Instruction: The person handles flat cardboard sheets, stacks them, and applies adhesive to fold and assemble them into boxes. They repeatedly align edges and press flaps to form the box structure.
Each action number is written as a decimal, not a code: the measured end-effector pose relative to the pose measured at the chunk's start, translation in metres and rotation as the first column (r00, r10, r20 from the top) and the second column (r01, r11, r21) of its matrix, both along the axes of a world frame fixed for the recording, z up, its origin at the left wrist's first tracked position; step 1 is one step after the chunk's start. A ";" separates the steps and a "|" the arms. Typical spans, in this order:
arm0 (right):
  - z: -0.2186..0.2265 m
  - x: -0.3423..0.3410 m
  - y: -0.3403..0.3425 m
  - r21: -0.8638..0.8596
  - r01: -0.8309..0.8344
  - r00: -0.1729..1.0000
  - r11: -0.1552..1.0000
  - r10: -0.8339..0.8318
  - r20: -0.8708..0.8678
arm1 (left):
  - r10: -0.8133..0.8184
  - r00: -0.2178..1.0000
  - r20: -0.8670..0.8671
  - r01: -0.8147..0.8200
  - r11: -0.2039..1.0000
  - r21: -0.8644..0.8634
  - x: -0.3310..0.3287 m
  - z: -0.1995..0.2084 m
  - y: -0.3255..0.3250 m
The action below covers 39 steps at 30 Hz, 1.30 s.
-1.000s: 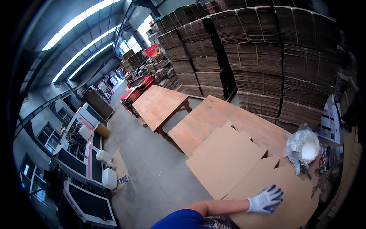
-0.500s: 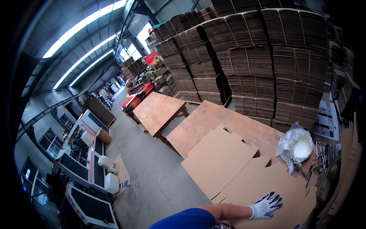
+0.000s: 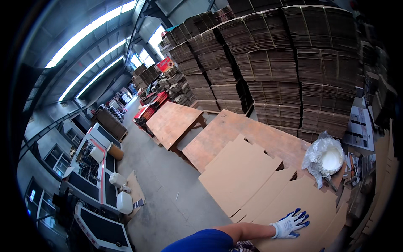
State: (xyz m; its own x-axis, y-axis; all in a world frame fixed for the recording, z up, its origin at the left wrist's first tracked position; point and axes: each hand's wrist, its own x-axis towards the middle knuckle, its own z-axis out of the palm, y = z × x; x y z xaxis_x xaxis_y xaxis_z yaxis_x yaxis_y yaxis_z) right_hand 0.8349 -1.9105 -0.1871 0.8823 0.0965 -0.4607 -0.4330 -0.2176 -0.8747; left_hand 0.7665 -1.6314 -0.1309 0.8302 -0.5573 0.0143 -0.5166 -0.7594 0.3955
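My left hand [image 3: 289,224], in a white glove with blue fingertips, lies flat with its fingers spread. Its palm rests on a flat cardboard box blank [image 3: 300,199], and nothing is gripped in it. The blue-sleeved arm reaches in from the lower edge. This brown blank has creases and slots, and it covers the near part of a wooden table [image 3: 247,130]. Beyond the hand, near the table's right end, sits a bowl of white paste [image 3: 331,161] wrapped in clear plastic [image 3: 311,157]. My right hand does not show.
Tall strapped stacks of cardboard [image 3: 268,63] rise behind the table. A second wooden table [image 3: 172,122] stands farther off. Along the left is a machine with dark panels [image 3: 100,229], with white plastic jugs [image 3: 124,202] beside it. Cardboard sheets [image 3: 384,176] lean at the far right.
The view has shifted slightly. My left hand stays flat on the cardboard blank in nearly the same place, with its fingers still spread.
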 end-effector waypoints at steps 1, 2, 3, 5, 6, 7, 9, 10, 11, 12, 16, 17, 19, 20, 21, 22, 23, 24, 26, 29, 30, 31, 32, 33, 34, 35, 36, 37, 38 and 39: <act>0.000 0.000 -0.001 0.002 0.008 1.000 1.000 -0.008 0.000 | -0.005 1.000 0.014 0.005 1.000 -0.009 0.001 -0.001 -0.001; 0.000 0.002 -0.007 0.003 0.014 1.000 1.000 -0.014 0.005 | -0.011 1.000 0.003 0.011 1.000 -0.008 0.004 0.000 -0.003; -0.002 -0.003 -0.006 -0.007 0.010 1.000 1.000 -0.010 -0.007 | -0.002 1.000 -0.023 0.002 1.000 -0.002 0.001 0.002 -0.002; -0.002 -0.005 -0.006 -0.006 0.004 1.000 1.000 -0.005 -0.012 | 0.005 0.999 -0.033 -0.005 1.000 -0.003 0.000 0.003 -0.003; -0.003 -0.008 -0.006 -0.008 0.004 1.000 1.000 -0.004 -0.013 | 0.007 1.000 -0.023 -0.007 1.000 -0.010 -0.001 0.001 -0.003; -0.004 -0.008 -0.005 -0.007 0.003 1.000 1.000 -0.003 -0.017 | 0.013 1.000 -0.015 -0.014 1.000 -0.018 -0.003 -0.002 -0.002; -0.005 -0.010 -0.008 -0.009 -0.001 1.000 1.000 0.000 -0.023 | 0.009 1.000 -0.018 -0.009 1.000 -0.016 -0.004 -0.002 -0.002; -0.005 -0.010 -0.008 -0.012 0.002 1.000 1.000 -0.002 -0.020 | 0.007 1.000 -0.016 -0.007 1.000 -0.015 -0.002 -0.002 -0.002; -0.006 -0.009 -0.009 -0.011 0.005 1.000 1.000 -0.005 -0.020 | 0.011 1.000 -0.016 -0.011 1.000 -0.018 -0.002 -0.002 -0.002; -0.005 -0.009 -0.010 -0.014 0.004 1.000 1.000 -0.004 -0.019 | 0.014 1.000 -0.017 -0.015 1.000 -0.021 -0.002 -0.001 -0.001; -0.003 -0.009 -0.013 -0.012 0.006 1.000 1.000 -0.006 -0.017 | 0.023 1.000 -0.007 -0.023 0.999 -0.024 -0.003 0.000 -0.001; -0.003 -0.010 -0.012 -0.009 0.005 1.000 1.000 -0.005 -0.019 | 0.029 1.000 0.009 -0.028 0.999 -0.039 -0.004 -0.002 -0.002; -0.002 -0.012 -0.014 -0.010 0.003 1.000 1.000 -0.003 -0.020 | 0.039 0.998 0.039 -0.037 0.997 -0.069 -0.006 -0.005 -0.004; -0.003 -0.013 -0.016 -0.009 0.007 1.000 1.000 -0.007 -0.024 | 0.032 0.999 0.031 -0.029 0.996 -0.080 -0.008 -0.004 -0.005; -0.004 -0.015 -0.018 -0.009 0.008 1.000 1.000 -0.008 -0.029 | 0.025 0.999 0.023 -0.023 0.996 -0.092 -0.011 -0.001 -0.006; -0.003 -0.013 -0.019 -0.007 0.004 1.000 1.000 -0.005 -0.028 | 0.017 1.000 0.018 -0.015 0.994 -0.104 -0.012 0.001 -0.007; -0.003 -0.014 -0.020 -0.006 0.008 1.000 1.000 -0.008 -0.031 | 0.006 1.000 -0.005 -0.006 0.995 -0.097 -0.014 0.002 -0.007; -0.003 -0.015 -0.022 -0.008 0.012 0.999 1.000 -0.012 -0.034 | -0.005 1.000 -0.028 0.002 0.996 -0.090 -0.016 0.003 -0.006; -0.005 -0.018 -0.025 -0.008 0.018 0.999 1.000 -0.018 -0.039 | -0.015 1.000 -0.014 0.013 0.996 -0.091 -0.020 -0.003 -0.002; -0.005 -0.020 -0.032 -0.013 0.033 0.998 0.999 -0.033 -0.049 | -0.015 0.998 0.055 0.021 0.995 -0.101 -0.025 -0.014 0.002; -0.005 -0.022 -0.033 -0.013 0.035 0.998 0.999 -0.036 -0.051 | -0.014 0.999 0.050 0.019 0.996 -0.090 -0.027 -0.012 0.004; -0.005 -0.024 -0.035 -0.013 0.041 0.998 0.999 -0.042 -0.056 | -0.013 0.999 0.044 0.016 0.997 -0.078 -0.027 -0.009 0.006; -0.005 -0.024 -0.035 -0.012 0.045 0.997 0.999 -0.045 -0.059 | -0.019 0.998 0.060 0.023 0.997 -0.069 -0.025 -0.007 0.007; -0.005 -0.027 -0.038 -0.012 0.053 0.997 0.999 -0.054 -0.063 | -0.022 0.999 0.045 0.025 0.998 -0.065 -0.023 -0.006 0.006; -0.005 -0.030 -0.042 -0.013 0.065 0.995 0.998 -0.066 -0.073 | -0.023 0.999 0.025 0.024 0.998 -0.056 -0.022 -0.004 0.005; -0.006 -0.031 -0.044 -0.010 0.069 0.994 0.998 -0.069 -0.079 | -0.021 1.000 0.005 0.022 0.999 -0.046 -0.023 -0.003 0.005; -0.008 -0.031 -0.044 -0.007 0.071 0.993 0.997 -0.071 -0.089 | -0.024 1.000 -0.001 0.024 0.999 -0.046 -0.024 -0.002 0.006; -0.010 -0.033 -0.048 -0.008 0.077 0.992 0.997 -0.078 -0.095 | -0.022 1.000 -0.002 0.022 0.999 -0.047 -0.023 -0.003 0.006; -0.011 -0.034 -0.052 -0.006 0.085 0.991 0.996 -0.085 -0.100 | -0.019 1.000 -0.002 0.019 0.999 -0.047 -0.022 -0.003 0.007; -0.013 -0.033 -0.056 -0.001 0.094 0.990 0.996 -0.093 -0.105 | -0.019 1.000 0.009 0.020 0.999 -0.044 -0.020 -0.005 0.008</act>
